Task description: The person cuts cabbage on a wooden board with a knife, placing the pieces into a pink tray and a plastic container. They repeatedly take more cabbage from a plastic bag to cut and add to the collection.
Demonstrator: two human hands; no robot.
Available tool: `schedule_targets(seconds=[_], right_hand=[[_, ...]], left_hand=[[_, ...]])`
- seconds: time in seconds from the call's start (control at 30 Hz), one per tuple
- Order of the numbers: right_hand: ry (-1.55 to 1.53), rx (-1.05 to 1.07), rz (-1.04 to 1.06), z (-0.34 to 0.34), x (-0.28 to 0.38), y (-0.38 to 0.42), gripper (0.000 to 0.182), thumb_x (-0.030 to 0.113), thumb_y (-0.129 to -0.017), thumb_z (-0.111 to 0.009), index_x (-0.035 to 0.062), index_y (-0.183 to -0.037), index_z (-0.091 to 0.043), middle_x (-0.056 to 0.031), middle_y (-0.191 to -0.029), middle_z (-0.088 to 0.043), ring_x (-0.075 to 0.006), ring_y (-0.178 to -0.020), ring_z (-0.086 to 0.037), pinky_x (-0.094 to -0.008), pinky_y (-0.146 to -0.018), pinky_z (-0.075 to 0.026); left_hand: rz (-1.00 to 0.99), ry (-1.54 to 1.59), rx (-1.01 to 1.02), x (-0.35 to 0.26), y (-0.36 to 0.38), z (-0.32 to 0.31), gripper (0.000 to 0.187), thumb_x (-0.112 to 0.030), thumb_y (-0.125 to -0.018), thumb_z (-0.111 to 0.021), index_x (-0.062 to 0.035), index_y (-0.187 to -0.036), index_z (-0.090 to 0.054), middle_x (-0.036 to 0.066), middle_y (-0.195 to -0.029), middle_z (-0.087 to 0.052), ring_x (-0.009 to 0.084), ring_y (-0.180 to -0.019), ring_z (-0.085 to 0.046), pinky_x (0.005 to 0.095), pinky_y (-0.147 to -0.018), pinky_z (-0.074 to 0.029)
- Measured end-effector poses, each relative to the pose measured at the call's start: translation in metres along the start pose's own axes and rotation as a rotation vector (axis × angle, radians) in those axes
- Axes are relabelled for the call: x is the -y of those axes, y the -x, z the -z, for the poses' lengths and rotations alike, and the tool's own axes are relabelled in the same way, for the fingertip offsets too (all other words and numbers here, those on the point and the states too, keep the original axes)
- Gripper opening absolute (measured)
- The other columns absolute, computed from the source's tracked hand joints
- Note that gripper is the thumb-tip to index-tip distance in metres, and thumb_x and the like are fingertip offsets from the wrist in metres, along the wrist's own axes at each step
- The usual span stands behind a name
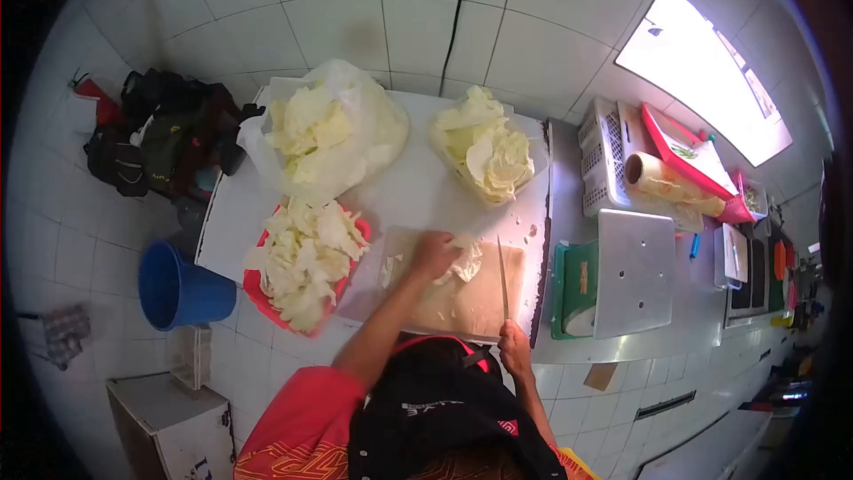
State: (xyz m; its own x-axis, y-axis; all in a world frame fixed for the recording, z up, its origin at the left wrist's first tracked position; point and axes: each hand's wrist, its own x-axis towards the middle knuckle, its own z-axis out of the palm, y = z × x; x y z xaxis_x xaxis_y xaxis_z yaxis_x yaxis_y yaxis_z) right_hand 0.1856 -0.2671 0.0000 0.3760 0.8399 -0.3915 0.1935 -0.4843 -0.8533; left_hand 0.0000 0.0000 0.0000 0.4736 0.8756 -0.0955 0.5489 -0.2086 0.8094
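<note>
My left hand [435, 256] is over the cutting board [435, 307], its fingers closed on the edge of some pale cabbage leaves [466, 265]. In my right hand [514, 347] is the handle of a long knife [504, 280], at the board's right side. The blade points away from me and stands apart from the leaves. Small cabbage scraps lie scattered on the board. Left of it, a red basket [251, 289] is heaped with torn cabbage leaves [306, 258].
Behind the board stand a plastic bag [378, 124] of cabbage and another cabbage pile [489, 147]. A green scale [569, 289] with a metal plate [635, 271] is on the right counter. A blue bucket [182, 289] stands at the left.
</note>
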Motion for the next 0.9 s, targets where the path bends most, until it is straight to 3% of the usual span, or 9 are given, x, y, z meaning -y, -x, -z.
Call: schedule_targets(seconds=[0.07, 0.17, 0.23, 0.33, 0.57, 0.67, 0.73, 0.8, 0.9], right_hand=[[-0.029, 0.001, -0.007, 0.002, -0.003, -0.004, 0.047, 0.041, -0.11, -0.04, 0.0063, -0.082, -0.052, 0.0023, -0.069, -0.044, -0.0082, -0.058, -0.04, -0.0291, -0.053, -0.036], [0.052, -0.027, 0.053, 0.016, -0.007, 0.002, 0.046, 0.041, -0.11, -0.04, 0.0082, -0.081, -0.051, 0.0031, -0.066, -0.044, -0.0078, -0.055, -0.04, -0.0279, -0.05, -0.035], [-0.051, 0.007, -0.002, 0.013, -0.028, -0.002, 0.045, 0.043, -0.11, -0.04, 0.0106, -0.08, -0.05, 0.0036, -0.064, -0.043, -0.0077, -0.051, -0.04, -0.0275, -0.046, -0.033], [-0.075, 0.014, -0.079, 0.012, -0.035, -0.004, 0.045, 0.045, -0.109, -0.042, 0.0109, -0.08, -0.049, 0.0034, -0.063, -0.042, -0.0087, -0.053, -0.041, -0.0288, -0.047, -0.033], [-0.151, 0.117, -0.08, 0.01, -0.017, -0.013, 0.046, 0.043, -0.11, -0.041, 0.0093, -0.079, -0.048, 0.0027, -0.064, -0.042, -0.0092, -0.053, -0.042, -0.029, -0.049, -0.034], [-0.072, 0.087, -0.038, 0.016, -0.024, -0.02, 0.046, 0.042, -0.109, -0.042, 0.0082, -0.079, -0.049, 0.0019, -0.063, -0.043, -0.0087, -0.053, -0.043, -0.0282, -0.049, -0.035], [-0.055, 0.067, -0.044, 0.018, -0.029, -0.023, 0.046, 0.041, -0.109, -0.042, 0.0076, -0.079, -0.051, 0.0006, -0.065, -0.046, -0.0091, -0.055, -0.045, -0.0284, -0.05, -0.037], [-0.071, 0.046, -0.053, 0.018, -0.03, -0.026, 0.046, 0.041, -0.109, -0.042, 0.007, -0.08, -0.052, 0.0, -0.066, -0.047, -0.0095, -0.056, -0.046, -0.0287, -0.051, -0.038], [-0.023, 0.04, -0.066, 0.018, -0.042, -0.033, 0.048, 0.042, -0.108, -0.043, 0.0048, -0.08, -0.054, -0.0021, -0.069, -0.051, -0.012, -0.059, -0.05, -0.0302, -0.054, -0.042]], left_hand=[[-0.276, -0.231, -0.118, 0.013, -0.011, -0.023, 0.026, -0.021, -0.071, -0.08, -0.0106, -0.094, -0.075, 0.012, -0.105, -0.072, 0.032, -0.102, -0.065, 0.0454, -0.095, -0.05], [-0.212, -0.2, -0.068, -0.015, 0.001, -0.029, 0.026, -0.02, -0.069, -0.081, -0.0108, -0.093, -0.074, 0.011, -0.102, -0.071, 0.0312, -0.101, -0.065, 0.0455, -0.092, -0.051], [-0.391, -0.272, 0.001, 0.013, -0.007, -0.052, 0.026, -0.016, -0.071, -0.08, -0.0104, -0.096, -0.074, 0.012, -0.105, -0.068, 0.0322, -0.103, -0.065, 0.0448, -0.091, -0.052], [-0.153, -0.071, 0.123, -0.01, 0.008, -0.03, 0.033, -0.006, -0.074, -0.077, -0.0106, -0.106, -0.07, 0.011, -0.116, -0.062, 0.0345, -0.108, -0.064, 0.0433, -0.093, -0.052], [-0.148, -0.091, 0.15, -0.03, 0.018, 0.033, 0.039, -0.016, -0.079, -0.079, -0.0116, -0.116, -0.067, 0.016, -0.107, -0.069, 0.0342, -0.102, -0.068, 0.0439, -0.09, -0.053], [0.186, 0.369, -0.04, -0.079, 0.035, 0.127, 0.033, -0.018, -0.081, -0.08, -0.0076, -0.11, -0.069, 0.016, -0.096, -0.073, 0.0272, -0.097, -0.068, 0.0412, -0.094, -0.052], [-0.301, 0.083, -0.586, -0.051, 0.027, 0.179, 0.028, -0.018, -0.082, -0.08, -0.0081, -0.106, -0.069, 0.007, -0.102, -0.072, 0.0179, -0.095, -0.067, 0.0348, -0.087, -0.054], [-0.186, 0.444, -0.655, -0.059, 0.025, 0.25, 0.022, -0.007, -0.088, -0.075, -0.0046, -0.108, -0.065, 0.004, -0.107, -0.068, 0.0132, -0.103, -0.064, 0.0329, -0.09, -0.054], [-0.299, 0.366, -0.866, -0.063, -0.005, 0.321, 0.054, -0.004, -0.091, -0.07, -0.003, -0.137, -0.041, 0.012, -0.125, -0.059, 0.0202, -0.114, -0.061, 0.0358, -0.097, -0.052]])
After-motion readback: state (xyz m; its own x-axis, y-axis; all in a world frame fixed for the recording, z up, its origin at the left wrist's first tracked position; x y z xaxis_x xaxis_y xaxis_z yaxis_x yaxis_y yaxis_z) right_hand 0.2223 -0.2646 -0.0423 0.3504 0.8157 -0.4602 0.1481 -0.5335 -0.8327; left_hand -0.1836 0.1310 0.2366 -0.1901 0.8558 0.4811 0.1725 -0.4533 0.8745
